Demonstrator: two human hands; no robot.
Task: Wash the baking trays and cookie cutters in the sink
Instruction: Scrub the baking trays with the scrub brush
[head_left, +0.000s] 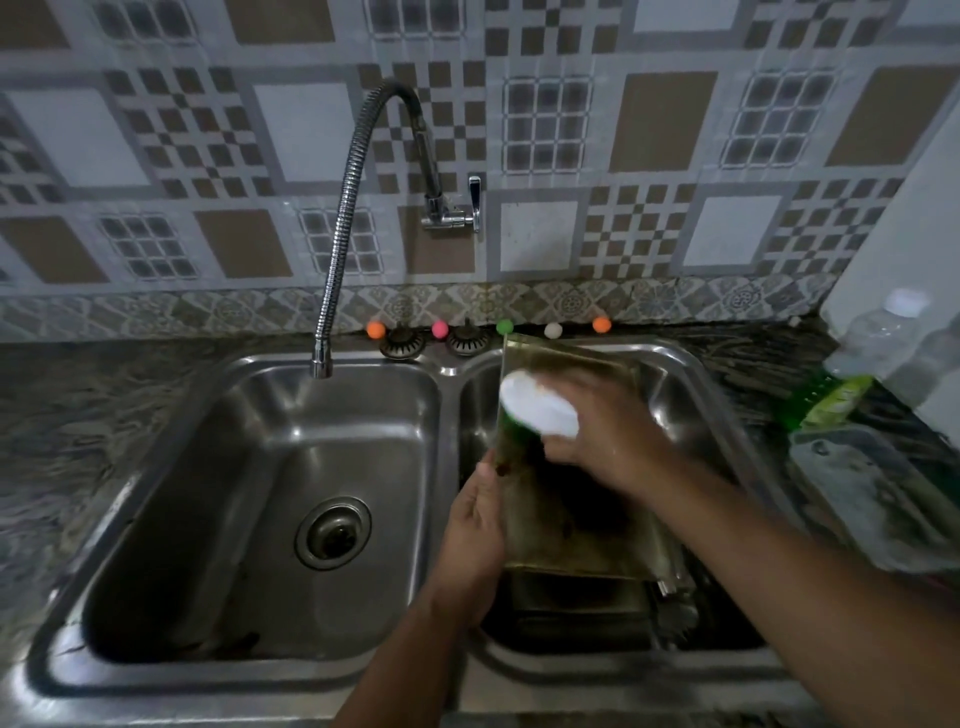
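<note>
Steel tray (582, 540) edge pinched by left hand (475, 525), right hand (597, 431) gripping scrubber (537, 402)

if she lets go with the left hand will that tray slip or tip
Probably both. The baking tray stands tilted in the right basin, gripped at its edge by the left hand. It looks like stiff metal and wet, so likely slippery.

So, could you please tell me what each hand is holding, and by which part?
The left hand grips the baking tray by its left edge; the right hand holds a white scrubber from above, against the tray.
</note>
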